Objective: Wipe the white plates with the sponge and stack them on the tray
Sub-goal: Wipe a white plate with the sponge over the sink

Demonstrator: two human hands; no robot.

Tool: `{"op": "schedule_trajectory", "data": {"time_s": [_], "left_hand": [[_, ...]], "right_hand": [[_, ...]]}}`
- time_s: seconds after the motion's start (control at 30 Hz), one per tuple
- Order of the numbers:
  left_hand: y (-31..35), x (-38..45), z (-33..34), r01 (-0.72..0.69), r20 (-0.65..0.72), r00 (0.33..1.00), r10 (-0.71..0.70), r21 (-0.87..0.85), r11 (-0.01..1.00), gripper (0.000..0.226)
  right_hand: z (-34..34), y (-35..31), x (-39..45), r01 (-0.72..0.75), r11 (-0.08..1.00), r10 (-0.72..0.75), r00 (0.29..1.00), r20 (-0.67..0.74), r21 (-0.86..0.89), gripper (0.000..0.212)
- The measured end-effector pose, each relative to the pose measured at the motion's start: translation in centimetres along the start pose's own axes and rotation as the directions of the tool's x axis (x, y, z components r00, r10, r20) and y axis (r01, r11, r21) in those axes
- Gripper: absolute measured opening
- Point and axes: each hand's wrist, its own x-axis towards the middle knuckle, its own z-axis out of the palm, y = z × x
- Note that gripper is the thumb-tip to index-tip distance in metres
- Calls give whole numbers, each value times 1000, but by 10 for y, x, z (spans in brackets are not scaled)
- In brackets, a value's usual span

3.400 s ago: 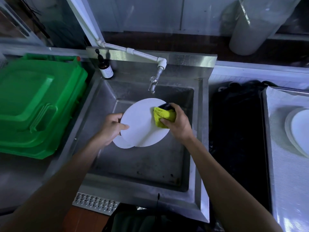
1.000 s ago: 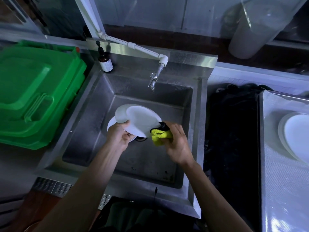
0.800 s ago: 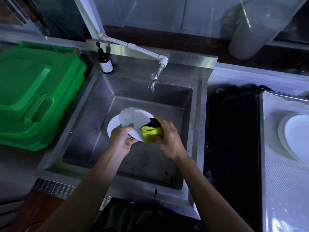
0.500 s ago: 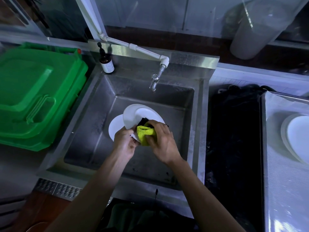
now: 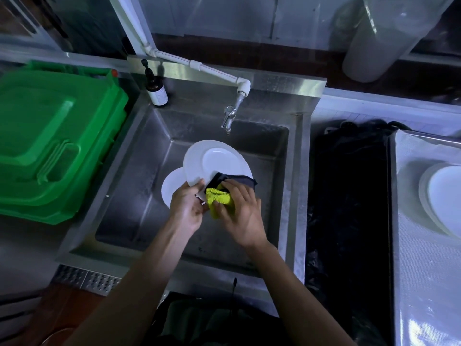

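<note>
My left hand [image 5: 187,206] covered the near rim of the round white ceramic plate [image 5: 215,163] it gripped, tilted above the stainless steel sink basin [image 5: 139,186]. A second white plate [image 5: 172,187] lay mostly hidden behind it. My right hand [image 5: 240,213] curled around the yellow-and-black sponge cloth [image 5: 219,196], pressing it on the plate's lower edge. Stacked white plates [image 5: 442,198] on the grey tray [image 5: 421,270] at right were cut off by the frame.
</note>
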Motion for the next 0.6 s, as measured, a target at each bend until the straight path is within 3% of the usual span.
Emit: {"op": "schedule_trajectory", "data": {"time_s": [0.27,0.6], "left_hand": [[4,-3,-11,-13,147,989,14,-10,1000,29],[7,-4,-24,12,226,973,-34,96,995,27]], "right_hand": [[-9,11,8,-163,973,176,982,-69,161,44],[-11,14,23,-303,909,357,921,-159,287,39]]}}
